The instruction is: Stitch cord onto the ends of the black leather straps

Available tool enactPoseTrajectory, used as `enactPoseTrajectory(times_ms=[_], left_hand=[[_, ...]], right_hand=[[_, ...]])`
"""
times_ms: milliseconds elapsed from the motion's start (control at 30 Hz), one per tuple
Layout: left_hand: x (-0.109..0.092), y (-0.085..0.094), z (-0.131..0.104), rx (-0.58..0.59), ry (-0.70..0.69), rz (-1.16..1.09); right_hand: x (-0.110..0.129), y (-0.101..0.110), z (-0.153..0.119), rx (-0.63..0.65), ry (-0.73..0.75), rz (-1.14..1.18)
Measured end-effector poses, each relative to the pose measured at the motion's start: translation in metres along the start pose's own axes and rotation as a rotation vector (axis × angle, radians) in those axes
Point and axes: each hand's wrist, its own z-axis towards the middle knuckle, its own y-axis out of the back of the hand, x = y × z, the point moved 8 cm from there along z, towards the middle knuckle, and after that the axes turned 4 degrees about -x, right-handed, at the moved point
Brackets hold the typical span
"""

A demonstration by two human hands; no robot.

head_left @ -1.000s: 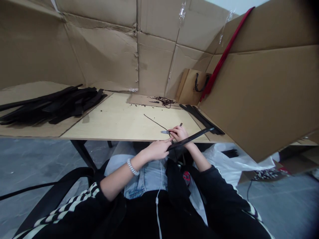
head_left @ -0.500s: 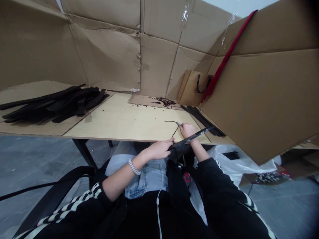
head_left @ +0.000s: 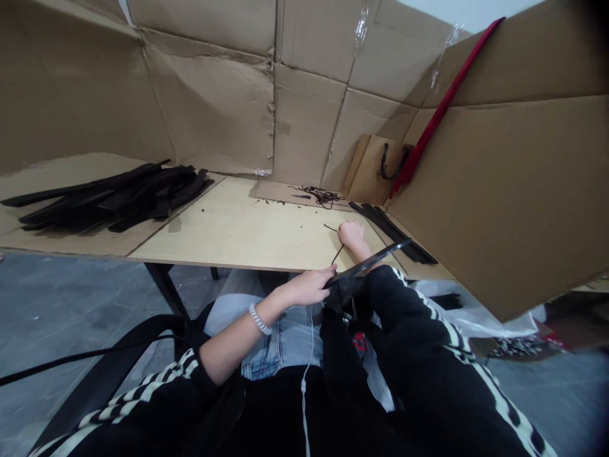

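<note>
My left hand [head_left: 311, 285] is closed on one end of a flat black strip [head_left: 375, 259], which slants up to the right past my right wrist. A thin dark cord [head_left: 338, 254] rises from the fingers of my left hand to my right hand [head_left: 352, 233]. My right hand is closed around the cord over the table, and a short free end sticks out on its left. Whatever else lies inside the right fist is hidden. Below the strip, over my lap, dark material is hard to make out.
Black strips lie in a pile [head_left: 118, 197] at the left, with several more strips [head_left: 394, 231] at the right. Tangled dark cords [head_left: 323, 195] lie at the back near a paper bag [head_left: 371, 168]. Cardboard walls [head_left: 214, 101] surround the table [head_left: 228, 222]; a red strip [head_left: 447, 101] hangs over one.
My right hand has moved slightly up and away, and its fist has turned. A small grey tip seen at its fingers is now hidden. My left hand still grips the strip.
</note>
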Motion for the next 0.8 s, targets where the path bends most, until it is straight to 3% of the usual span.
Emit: enactPoseTrajectory(times_ms=[233, 433, 633, 800], left_hand=[[0.006, 0.001, 0.0, -0.065, 0.035, -0.19], [0.019, 0.009, -0.004, -0.222, 0.131, -0.462], [0.02, 0.033, -0.028, -0.435, 0.175, -0.823], [0.007, 0.027, -0.066, -0.507, 0.168, -1.11]], right_hand=[[0.003, 0.002, 0.019, -0.071, -0.061, 0.415], [0.015, 0.021, 0.035, -0.136, -0.193, 0.99], [0.044, 0.064, 0.037, -0.098, -0.243, 1.57], [0.067, 0.106, -0.001, -0.027, -0.153, 1.907]])
